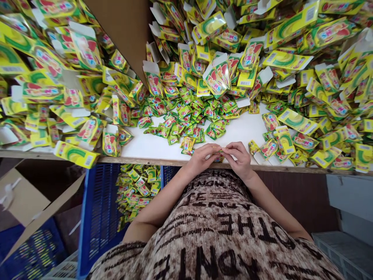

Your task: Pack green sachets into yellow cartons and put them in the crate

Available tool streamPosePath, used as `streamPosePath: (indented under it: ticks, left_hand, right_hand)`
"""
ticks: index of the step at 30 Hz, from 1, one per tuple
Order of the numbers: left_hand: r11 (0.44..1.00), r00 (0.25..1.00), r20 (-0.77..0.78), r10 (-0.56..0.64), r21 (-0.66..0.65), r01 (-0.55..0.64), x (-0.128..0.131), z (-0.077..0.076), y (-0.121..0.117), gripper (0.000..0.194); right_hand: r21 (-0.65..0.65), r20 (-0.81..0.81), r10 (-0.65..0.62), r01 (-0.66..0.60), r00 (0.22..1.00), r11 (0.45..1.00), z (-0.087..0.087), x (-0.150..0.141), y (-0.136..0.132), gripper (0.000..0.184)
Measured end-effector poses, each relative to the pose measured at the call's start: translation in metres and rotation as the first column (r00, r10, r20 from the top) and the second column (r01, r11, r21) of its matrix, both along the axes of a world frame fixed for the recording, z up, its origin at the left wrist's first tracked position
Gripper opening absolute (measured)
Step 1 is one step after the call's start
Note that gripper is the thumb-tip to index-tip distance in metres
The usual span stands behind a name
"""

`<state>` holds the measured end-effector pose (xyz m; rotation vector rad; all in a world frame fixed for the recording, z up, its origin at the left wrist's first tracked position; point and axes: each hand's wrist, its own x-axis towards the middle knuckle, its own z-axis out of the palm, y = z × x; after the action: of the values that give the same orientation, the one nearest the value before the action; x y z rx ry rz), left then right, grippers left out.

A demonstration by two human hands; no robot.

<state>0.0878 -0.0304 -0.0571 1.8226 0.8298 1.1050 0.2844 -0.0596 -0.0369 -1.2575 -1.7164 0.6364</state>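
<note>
Over the front edge of the white tabletop (244,128), my left hand (202,157) and my right hand (239,157) meet with fingertips pinched together. Between them is a small yellow-and-green pack (219,158), mostly covered by the fingers, so I cannot tell whether it is a carton or a sachet. Just beyond my left hand lies a yellow-and-green packet (188,144). A loose heap of small green sachets (186,112) spreads over the table in front of both hands. To the right of my right hand lie small yellow cartons (284,139), some with white flaps up.
Piles of yellow cartons (291,62) cover the back and right; another carton pile (43,89) fills the left, beside a brown cardboard panel (122,31). Below the table edge, a blue crate (97,217) stands by more packs (138,186). An open cardboard box (26,194) sits lower left.
</note>
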Motion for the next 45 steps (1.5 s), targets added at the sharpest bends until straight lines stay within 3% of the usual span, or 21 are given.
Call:
streamPosePath:
  ticks: [3,5,7,9,11,13,14,15,17,19,21,23,25,26,28,30,33,37,39,42,45]
  left_hand:
    - [0.999,1.000,-0.014,-0.024,-0.035,0.023,0.006,-0.004,-0.003,0.026]
    - [0.997,1.000,0.002,-0.025,-0.070,0.025,0.009,-0.001,-0.003,0.026]
    - [0.986,0.998,0.032,0.049,-0.158,-0.044,0.005,0.009,-0.001,0.026]
    - [0.943,0.989,0.051,0.135,-0.312,-0.113,-0.015,0.024,-0.001,0.028]
    - [0.870,0.997,0.016,0.079,-0.489,-0.061,-0.056,0.038,-0.005,0.032]
    - [0.752,0.985,-0.078,-0.157,-0.656,0.068,-0.112,0.045,-0.017,0.034]
    - [0.685,0.956,-0.145,-0.255,-0.725,0.073,-0.142,0.044,-0.027,0.036]
    - [0.628,0.922,-0.238,-0.305,-0.778,0.008,-0.171,0.042,-0.039,0.039]
    - [0.564,0.821,-0.511,-0.254,-0.768,-0.303,-0.217,0.033,-0.063,0.047]
    - [0.505,0.731,-0.660,-0.173,-0.697,-0.510,-0.239,0.028,-0.081,0.050]
    - [0.497,0.787,-0.609,-0.099,-0.716,-0.491,-0.232,0.031,-0.083,0.047]
    - [0.571,0.893,-0.449,0.014,-0.730,-0.376,-0.199,0.038,-0.068,0.040]
    - [0.674,0.917,-0.369,0.151,-0.640,-0.369,-0.153,0.041,-0.042,0.035]
    - [0.701,0.889,-0.395,0.231,-0.566,-0.434,-0.130,0.040,-0.027,0.033]
    - [0.734,0.756,-0.574,0.316,-0.356,-0.578,-0.090,0.031,0.000,0.025]
    - [0.765,0.639,-0.695,0.329,-0.201,-0.612,-0.065,0.018,0.016,0.017]
    - [0.816,0.626,-0.731,0.271,-0.171,-0.553,-0.052,0.007,0.020,0.014]
    - [0.788,0.581,-0.767,0.272,-0.169,-0.592,-0.054,0.012,0.016,0.030]
    - [0.807,0.574,-0.785,0.231,-0.174,-0.564,-0.053,0.014,0.017,0.027]
    - [0.836,0.643,-0.736,0.209,-0.207,-0.508,-0.048,0.009,0.020,0.019]
    - [0.779,0.818,-0.499,0.285,-0.377,-0.501,-0.041,0.002,0.021,0.024]
  right_hand:
    - [-0.063,-0.021,0.054,-0.055,0.998,0.996,0.004,0.002,0.011,0.009]
    - [-0.135,0.003,0.055,-0.054,0.999,0.989,0.004,0.000,0.032,0.018]
    - [-0.131,0.123,-0.028,0.044,0.992,0.990,-0.001,-0.004,0.061,0.023]
    - [-0.074,0.315,-0.044,0.071,0.948,0.995,-0.011,-0.009,0.088,0.025]
    - [-0.037,0.459,-0.017,0.038,0.888,0.999,-0.021,-0.011,0.107,0.032]
    - [-0.028,0.510,-0.002,0.019,0.860,0.999,-0.026,-0.005,0.114,0.028]
    - [-0.025,0.508,-0.018,0.035,0.861,0.999,-0.027,-0.001,0.115,0.025]
    - [-0.020,0.495,-0.050,0.069,0.868,0.997,-0.026,0.005,0.115,0.023]
    - [-0.014,0.422,-0.165,0.189,0.892,0.982,-0.021,0.014,0.112,0.021]
    - [-0.086,0.235,-0.264,0.291,0.935,0.953,-0.015,0.012,0.107,0.020]
    - [-0.270,-0.050,-0.245,0.223,0.968,0.937,-0.010,-0.006,0.100,0.025]
    - [-0.445,-0.320,-0.142,-0.016,0.937,0.895,-0.009,-0.038,0.092,0.033]
    - [-0.532,-0.443,-0.068,-0.201,0.894,0.822,-0.011,-0.072,0.085,0.036]
    - [-0.558,-0.465,-0.057,-0.242,0.884,0.794,-0.012,-0.086,0.082,0.036]
    - [-0.597,-0.482,-0.074,-0.265,0.873,0.757,-0.015,-0.102,0.078,0.036]
    - [-0.623,-0.500,-0.113,-0.266,0.858,0.736,-0.017,-0.102,0.076,0.036]
    - [-0.630,-0.530,-0.149,-0.271,0.835,0.728,-0.019,-0.084,0.073,0.038]
    - [-0.641,-0.518,-0.176,-0.244,0.837,0.727,-0.021,-0.062,0.068,0.039]
    - [-0.648,-0.517,-0.175,-0.249,0.838,0.720,-0.023,-0.060,0.066,0.039]
    - [-0.638,-0.542,-0.128,-0.307,0.831,0.706,-0.024,-0.064,0.065,0.038]
    - [-0.610,-0.571,-0.082,-0.355,0.817,0.708,-0.023,-0.067,0.066,0.038]
